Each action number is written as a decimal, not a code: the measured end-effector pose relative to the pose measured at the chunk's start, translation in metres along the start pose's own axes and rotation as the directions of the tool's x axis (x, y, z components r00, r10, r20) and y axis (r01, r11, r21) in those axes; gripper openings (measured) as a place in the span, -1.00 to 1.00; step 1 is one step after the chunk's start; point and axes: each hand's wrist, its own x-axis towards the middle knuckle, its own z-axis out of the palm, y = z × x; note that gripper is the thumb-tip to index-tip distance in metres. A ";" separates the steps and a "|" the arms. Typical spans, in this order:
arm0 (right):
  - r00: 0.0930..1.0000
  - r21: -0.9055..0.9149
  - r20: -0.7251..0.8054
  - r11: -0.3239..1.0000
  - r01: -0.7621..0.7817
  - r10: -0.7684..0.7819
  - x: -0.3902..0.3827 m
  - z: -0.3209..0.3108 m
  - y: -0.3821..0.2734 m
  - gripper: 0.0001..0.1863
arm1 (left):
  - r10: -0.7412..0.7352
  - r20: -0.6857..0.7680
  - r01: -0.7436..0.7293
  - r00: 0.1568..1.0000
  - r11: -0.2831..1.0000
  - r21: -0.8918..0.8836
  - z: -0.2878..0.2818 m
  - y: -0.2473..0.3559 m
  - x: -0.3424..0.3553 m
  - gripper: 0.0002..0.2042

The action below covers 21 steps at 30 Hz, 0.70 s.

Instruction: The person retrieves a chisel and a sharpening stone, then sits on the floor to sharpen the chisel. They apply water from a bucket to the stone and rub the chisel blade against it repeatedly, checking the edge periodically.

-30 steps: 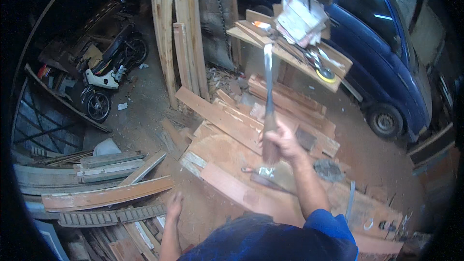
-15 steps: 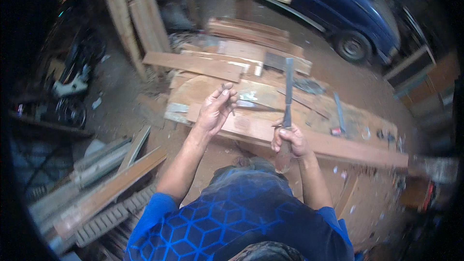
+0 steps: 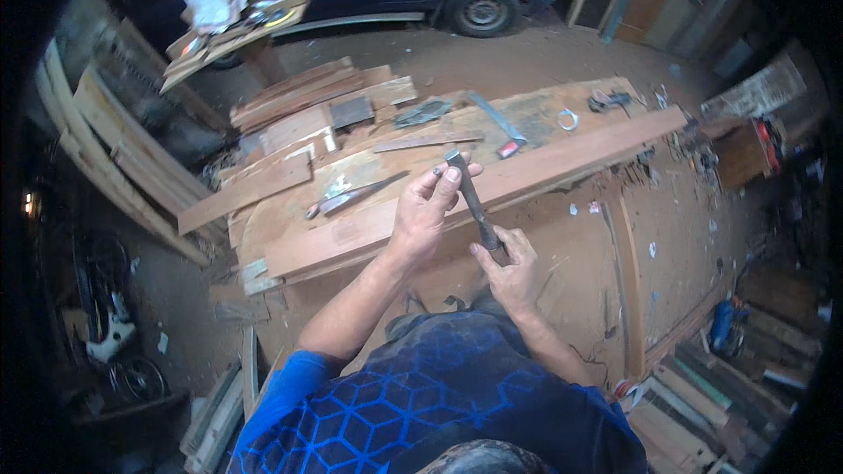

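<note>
Pinching left hand (image 3: 421, 215): fingers closed near tip of chisel (image 3: 475, 203)
Right hand (image 3: 516, 270): fingers curled round its handle
Plank (image 3: 571, 161): below left fingers

We find the lighting dim and uneven: a muted light reaches the bench (image 3: 540, 112) and the long plank (image 3: 544, 163), shadows under the near edge are soft, and the motorcycle (image 3: 114, 333) at left sinks into gloom beside a small orange glow (image 3: 29, 204). We note the papers (image 3: 213, 0) bleached nearly white, with their print unreadable, and a pale glint on the tip of the metal tool (image 3: 474, 202). We record fisheye bending in the standing boards (image 3: 132, 158), blackened corners and overall softness in fine detail.
</note>
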 end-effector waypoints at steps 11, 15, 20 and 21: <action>0.923 -0.082 -0.385 0.995 -0.052 0.016 0.032 -0.219 0.170 -0.59 | 0.030 0.152 -0.075 0.988 0.951 0.301 0.251 -0.137 0.093 -0.70; 0.873 -0.168 -0.484 0.973 -0.157 0.058 0.035 -0.321 0.223 -0.58 | -0.167 0.060 0.137 0.984 0.930 0.340 0.341 -0.207 0.130 -0.77; 0.842 -0.208 -0.507 0.923 -0.324 0.181 0.027 -0.431 0.277 -0.63 | -0.377 0.260 0.321 0.889 0.918 0.234 0.429 -0.280 0.172 -0.75; 0.824 -0.226 -0.532 0.906 -0.358 0.192 0.023 -0.450 0.293 -0.62 | -0.433 0.277 0.373 0.858 0.895 0.243 0.448 -0.300 0.180 -0.75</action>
